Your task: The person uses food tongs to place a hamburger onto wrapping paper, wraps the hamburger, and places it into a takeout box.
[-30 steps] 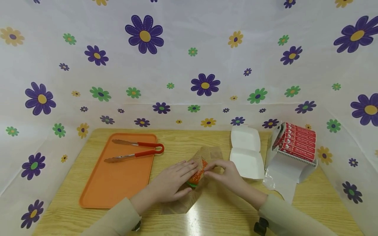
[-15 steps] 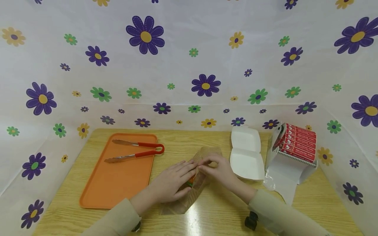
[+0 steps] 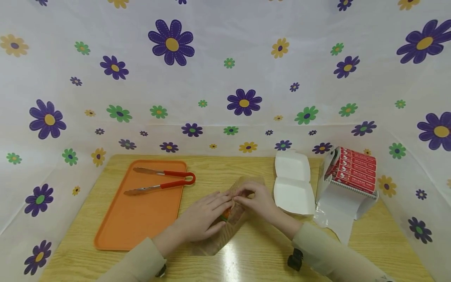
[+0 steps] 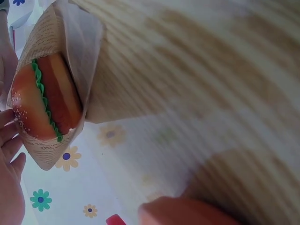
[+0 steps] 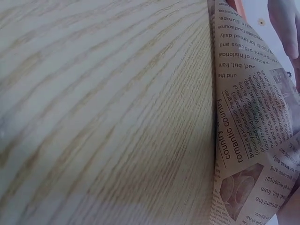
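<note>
A toy burger [image 3: 225,214] with an orange bun and green lettuce lies on a sheet of brown newsprint wrapping paper [image 3: 216,239] in the middle of the wooden table [image 3: 267,250]. My left hand [image 3: 206,219] lies flat with straight fingers against the burger's left side. My right hand [image 3: 255,199] pinches the far flap of the paper and holds it over the burger, hiding most of it. The left wrist view shows the burger [image 4: 44,101] half wrapped in the paper [image 4: 79,42]. In the right wrist view the printed paper [image 5: 248,131] fills the right side.
An orange tray [image 3: 141,219] with red-handled tongs [image 3: 162,180] lies to the left. An open white clamshell box [image 3: 294,182] and a red-and-white roll in a holder [image 3: 352,172] stand to the right. A floral cloth surrounds the table.
My right hand has moved left and drawn the paper flap over the burger, which now shows only a sliver. My left hand has stayed in place.
</note>
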Tool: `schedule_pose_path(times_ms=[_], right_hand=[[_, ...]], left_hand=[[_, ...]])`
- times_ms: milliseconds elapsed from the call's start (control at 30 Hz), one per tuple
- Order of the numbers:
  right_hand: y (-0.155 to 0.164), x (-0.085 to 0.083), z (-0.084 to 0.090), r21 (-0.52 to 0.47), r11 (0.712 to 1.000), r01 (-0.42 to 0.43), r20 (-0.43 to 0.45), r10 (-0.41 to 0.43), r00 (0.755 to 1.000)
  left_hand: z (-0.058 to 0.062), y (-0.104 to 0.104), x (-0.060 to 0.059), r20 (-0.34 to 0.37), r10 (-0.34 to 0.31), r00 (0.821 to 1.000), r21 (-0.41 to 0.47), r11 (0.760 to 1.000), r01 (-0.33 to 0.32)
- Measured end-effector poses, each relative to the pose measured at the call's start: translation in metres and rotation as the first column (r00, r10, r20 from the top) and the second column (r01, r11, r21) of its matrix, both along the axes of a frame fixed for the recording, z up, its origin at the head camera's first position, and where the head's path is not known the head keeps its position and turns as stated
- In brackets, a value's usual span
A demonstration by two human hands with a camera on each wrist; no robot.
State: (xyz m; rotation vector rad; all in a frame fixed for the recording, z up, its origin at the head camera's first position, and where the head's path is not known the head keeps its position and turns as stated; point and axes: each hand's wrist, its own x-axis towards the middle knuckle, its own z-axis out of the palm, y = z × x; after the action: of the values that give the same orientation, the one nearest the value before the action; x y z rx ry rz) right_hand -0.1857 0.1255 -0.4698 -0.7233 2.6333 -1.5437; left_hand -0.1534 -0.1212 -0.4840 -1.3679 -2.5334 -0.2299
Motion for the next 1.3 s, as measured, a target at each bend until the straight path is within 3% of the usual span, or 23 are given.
schedule_pose_path(times_ms=[300,567,800,1067,1300], right_hand=[[-0.003,-0.004,0.000,0.017,1.000,0.003,-0.011,-0.003,1.000],[-0.002,-0.008,-0.002,0.022,0.998,0.050,0.045,-0.051,0.998],[0.000,-0.008,-0.004,0.002,1.000,0.021,0.033,-0.021,0.999],[0.002,-0.007,-0.005,0.026,0.999,0.024,0.015,-0.024,1.000],[0.008,-0.005,-0.004,0.009,1.000,-0.002,0.054,0.001,0.999]], left_hand=[[-0.002,0.000,0.002,-0.016,0.025,1.000,-0.016,1.000,-0.025],[-0.004,0.001,0.003,-0.098,0.026,0.995,-0.069,0.997,-0.033],[-0.006,0.002,0.004,-0.164,0.007,0.986,-0.066,0.998,-0.018],[-0.003,0.003,0.004,-0.175,-0.006,0.985,-0.052,0.999,-0.003],[-0.003,0.004,0.002,-0.172,-0.013,0.985,-0.049,0.999,0.004]])
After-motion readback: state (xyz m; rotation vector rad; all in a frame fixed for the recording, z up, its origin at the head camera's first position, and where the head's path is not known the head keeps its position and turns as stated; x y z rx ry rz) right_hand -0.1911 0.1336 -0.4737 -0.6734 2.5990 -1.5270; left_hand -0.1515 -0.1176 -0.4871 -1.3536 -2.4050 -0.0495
